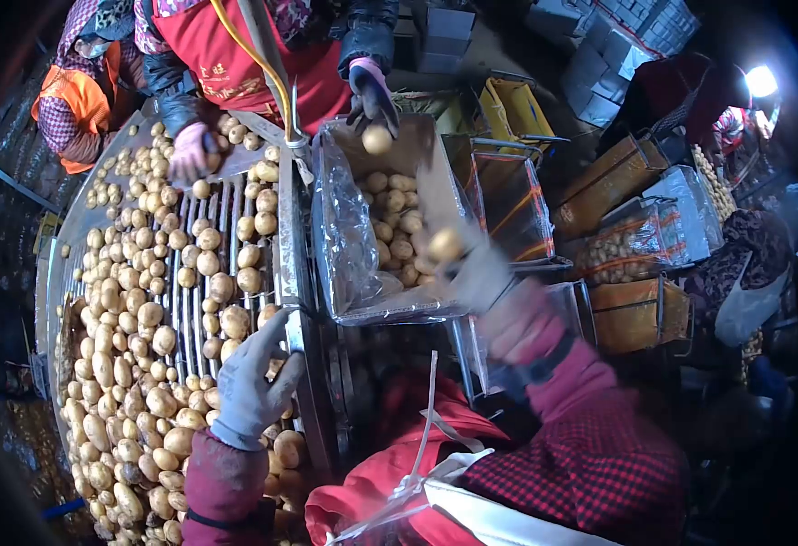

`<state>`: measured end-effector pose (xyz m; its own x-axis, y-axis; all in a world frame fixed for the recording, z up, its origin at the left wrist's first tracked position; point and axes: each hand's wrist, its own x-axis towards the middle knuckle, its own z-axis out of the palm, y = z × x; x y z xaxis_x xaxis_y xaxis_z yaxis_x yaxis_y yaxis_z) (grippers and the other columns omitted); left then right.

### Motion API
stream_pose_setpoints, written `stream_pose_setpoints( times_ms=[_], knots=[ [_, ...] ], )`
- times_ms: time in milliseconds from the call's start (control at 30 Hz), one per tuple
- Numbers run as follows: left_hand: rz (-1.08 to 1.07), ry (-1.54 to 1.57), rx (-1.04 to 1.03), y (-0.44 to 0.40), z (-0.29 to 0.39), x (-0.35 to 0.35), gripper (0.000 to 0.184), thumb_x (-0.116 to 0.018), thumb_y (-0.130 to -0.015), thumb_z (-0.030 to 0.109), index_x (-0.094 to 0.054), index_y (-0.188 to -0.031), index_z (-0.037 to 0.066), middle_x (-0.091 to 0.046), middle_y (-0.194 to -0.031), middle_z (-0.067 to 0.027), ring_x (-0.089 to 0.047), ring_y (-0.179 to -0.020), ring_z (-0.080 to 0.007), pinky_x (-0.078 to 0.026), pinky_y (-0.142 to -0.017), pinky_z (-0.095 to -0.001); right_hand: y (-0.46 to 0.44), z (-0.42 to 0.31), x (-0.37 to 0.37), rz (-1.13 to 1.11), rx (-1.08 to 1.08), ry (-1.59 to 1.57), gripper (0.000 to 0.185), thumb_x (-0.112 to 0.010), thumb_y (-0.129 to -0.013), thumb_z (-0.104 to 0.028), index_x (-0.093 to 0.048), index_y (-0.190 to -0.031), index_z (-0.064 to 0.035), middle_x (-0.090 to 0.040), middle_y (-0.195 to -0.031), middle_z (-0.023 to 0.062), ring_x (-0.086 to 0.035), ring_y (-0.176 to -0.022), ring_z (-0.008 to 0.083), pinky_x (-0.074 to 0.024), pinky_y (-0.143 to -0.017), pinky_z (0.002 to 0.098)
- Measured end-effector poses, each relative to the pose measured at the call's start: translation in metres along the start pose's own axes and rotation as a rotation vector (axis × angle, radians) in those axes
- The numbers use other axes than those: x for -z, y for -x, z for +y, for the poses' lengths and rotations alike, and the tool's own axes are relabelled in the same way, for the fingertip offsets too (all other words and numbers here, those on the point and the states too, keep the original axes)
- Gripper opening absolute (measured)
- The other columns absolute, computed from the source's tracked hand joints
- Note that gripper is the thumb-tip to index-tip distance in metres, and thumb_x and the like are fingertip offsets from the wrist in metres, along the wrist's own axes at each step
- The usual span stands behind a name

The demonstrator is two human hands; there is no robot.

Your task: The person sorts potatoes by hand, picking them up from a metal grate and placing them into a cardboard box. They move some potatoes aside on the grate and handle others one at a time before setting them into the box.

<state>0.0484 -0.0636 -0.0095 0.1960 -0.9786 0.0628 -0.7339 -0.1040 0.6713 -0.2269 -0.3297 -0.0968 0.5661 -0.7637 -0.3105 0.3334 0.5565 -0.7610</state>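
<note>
My left hand [260, 378], in a grey glove, reaches over the right edge of a slatted sorting table [219, 196]. Its fingers and thumb are apart, close to several loose potatoes [235, 321]. Motion blurs my right hand [482, 278], also gloved, at the right side of a plastic-lined cardboard box [340, 205]. A potato [445, 244] is at its fingertips, above the box; the exact grip is smeared. Inside the box lies a heap of potatoes [397, 218].
Across the table a co-worker in a red apron has one gloved hand [194, 153] on the potatoes, the other [373, 96] above a potato [377, 139] over the box. Another person [76, 100] stands far left. Yellow crates [515, 114] and filled bags [622, 250] stand right.
</note>
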Motion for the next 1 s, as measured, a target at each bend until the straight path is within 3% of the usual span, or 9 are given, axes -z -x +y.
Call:
stream_pose_setpoints(
  times_ms=[67,133,167,267,400,533,667,900,1000],
  knots=[
    [0.031,0.005,-0.007,0.018,-0.011,0.001,0.06,-0.071,-0.092,0.006,-0.054,-0.149,-0.002,-0.074,-0.121,-0.0168,-0.075,-0.094,-0.0218,-0.06,-0.085,-0.0334,-0.048,-0.062,0.052,0.184,0.192,-0.342,0.036,-0.08,-0.094,-0.037,-0.066,-0.114,-0.0107,-0.068,-0.103,0.0057,-0.071,-0.1,0.0256,-0.0629,-0.074,0.037],
    [0.007,-0.003,0.085,0.03,-0.012,0.004,0.059,-0.071,-0.092,0.006,-0.055,-0.148,-0.002,-0.075,-0.12,-0.0162,-0.074,-0.092,-0.0204,-0.06,-0.084,-0.0331,-0.085,-0.14,0.073,0.364,0.413,-0.296,0.039,-0.074,-0.099,-0.033,-0.061,-0.126,-0.0075,-0.065,-0.12,0.0154,-0.066,-0.111,0.0364,-0.064,-0.091,0.0532],
    [-0.016,-0.001,0.152,0.036,-0.01,0.005,0.056,-0.071,-0.092,0.006,-0.057,-0.145,-0.003,-0.075,-0.119,-0.0162,-0.075,-0.094,-0.0198,-0.06,-0.084,-0.0336,-0.11,-0.166,0.086,0.437,0.57,-0.302,0.043,-0.075,-0.099,-0.035,-0.06,-0.127,-0.0073,-0.062,-0.124,0.0211,-0.064,-0.115,0.0396,-0.0634,-0.092,0.0531],
    [0.025,-0.064,0.144,0.057,-0.021,0.006,0.053,-0.071,-0.092,0.007,-0.059,-0.143,-0.004,-0.075,-0.117,-0.0177,-0.076,-0.095,-0.0224,-0.06,-0.085,-0.0345,-0.129,-0.191,0.087,0.652,0.418,-0.12,0.052,-0.069,-0.103,-0.036,-0.053,-0.142,-0.0064,-0.054,-0.139,0.0315,-0.06,-0.126,0.0441,-0.0604,-0.099,0.0489],
    [0.077,-0.366,0.24,0.081,-0.007,0.015,0.054,-0.075,-0.092,0.022,-0.062,-0.141,0.005,-0.071,-0.127,-0.0194,-0.068,-0.112,-0.039,-0.055,-0.095,-0.0454,-0.11,-0.095,0.072,-0.092,0.207,0.149,0.055,-0.051,-0.111,-0.038,-0.043,-0.157,-0.0098,-0.053,-0.147,0.0281,-0.067,-0.119,0.0388,-0.0606,-0.095,0.0429],
    [-0.027,-0.464,0.183,0.103,-0.002,-0.011,0.056,-0.074,-0.086,0.032,-0.062,-0.138,0.015,-0.061,-0.131,-0.0145,-0.057,-0.121,-0.0404,-0.044,-0.102,-0.0555,-0.08,-0.003,-0.037,-0.164,0.019,0.148,0.054,-0.047,-0.111,-0.035,-0.043,-0.158,-0.0078,-0.062,-0.141,0.0187,-0.071,-0.111,0.0273,-0.0607,-0.086,0.0332],
    [-0.084,-0.612,0.146,0.118,0.006,-0.031,0.061,-0.074,-0.085,0.034,-0.061,-0.143,0.019,-0.058,-0.138,-0.0112,-0.051,-0.132,-0.0442,-0.038,-0.11,-0.0606,-0.054,0.061,-0.128,-0.529,0.004,0.279,0.048,-0.053,-0.109,-0.028,-0.052,-0.153,-0.0091,-0.066,-0.136,0.0148,-0.071,-0.108,0.0194,-0.0597,-0.086,0.03],
    [-0.064,-0.383,0.183,0.153,0.018,-0.017,0.059,-0.073,-0.088,0.029,-0.059,-0.143,0.015,-0.058,-0.144,-0.0121,-0.049,-0.137,-0.0445,-0.039,-0.112,-0.0614,-0.001,0.164,-0.243,-1.249,0.922,1.277,0.039,-0.072,-0.09,-0.034,-0.074,-0.124,-0.0151,-0.064,-0.135,0.0077,-0.05,-0.137,0.0294,-0.0392,-0.114,0.0475],
    [-0.005,-0.24,0.215,0.165,0.012,-0.014,0.056,-0.072,-0.089,0.028,-0.06,-0.141,0.012,-0.061,-0.141,-0.012,-0.053,-0.135,-0.0398,-0.038,-0.115,-0.0581,-0.026,0.161,-0.247,-1.359,0.895,1.439,0.033,-0.07,-0.091,-0.036,-0.076,-0.118,-0.0164,-0.064,-0.135,0.0071,-0.051,-0.136,0.0296,-0.0348,-0.116,0.0503]
  ],
)
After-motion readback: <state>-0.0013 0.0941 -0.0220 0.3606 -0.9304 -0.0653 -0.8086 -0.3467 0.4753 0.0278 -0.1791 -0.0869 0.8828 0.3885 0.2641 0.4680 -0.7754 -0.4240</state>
